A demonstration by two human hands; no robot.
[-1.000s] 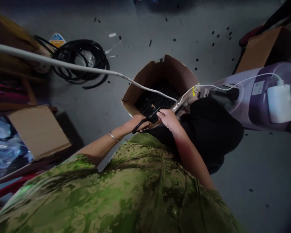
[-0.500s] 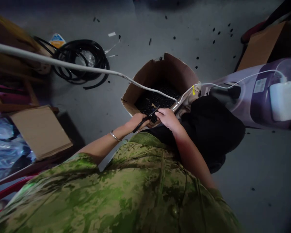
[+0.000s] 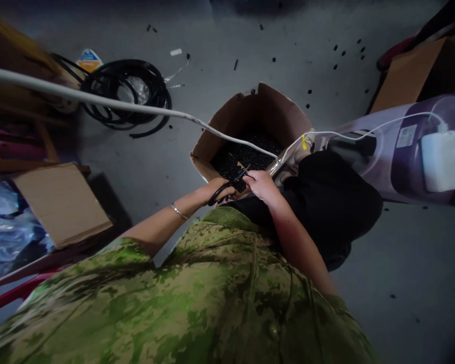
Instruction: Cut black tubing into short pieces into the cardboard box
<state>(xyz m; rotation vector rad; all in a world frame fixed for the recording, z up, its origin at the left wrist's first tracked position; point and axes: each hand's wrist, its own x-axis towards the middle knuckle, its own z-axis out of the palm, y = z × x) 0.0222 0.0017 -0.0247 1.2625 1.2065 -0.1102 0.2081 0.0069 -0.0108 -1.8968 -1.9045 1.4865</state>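
Left hand [image 3: 215, 191] closed round the handles of black-handled scissors [image 3: 233, 183]; blades point away from the body toward the right hand [image 3: 264, 187]. Right hand: fingers drawn in beside the blade tips, can't tell what, if anything, is pinched. Scissors likely light, stiff, not fragile; smooth handles might slip a bit. Best hold is the loops, fingers clear of the blades. Just beyond both hands, under the blades: open cardboard box [image 3: 288, 108] with small black pieces [image 3: 246, 151], probably light and loose, easy to pinch singly. Box wall looks bendable, grab by rim. White cable [image 3: 136, 107] crosses beyond the hands; coiled black tubing [image 3: 163, 93], probably springy, farther out past the left hand.
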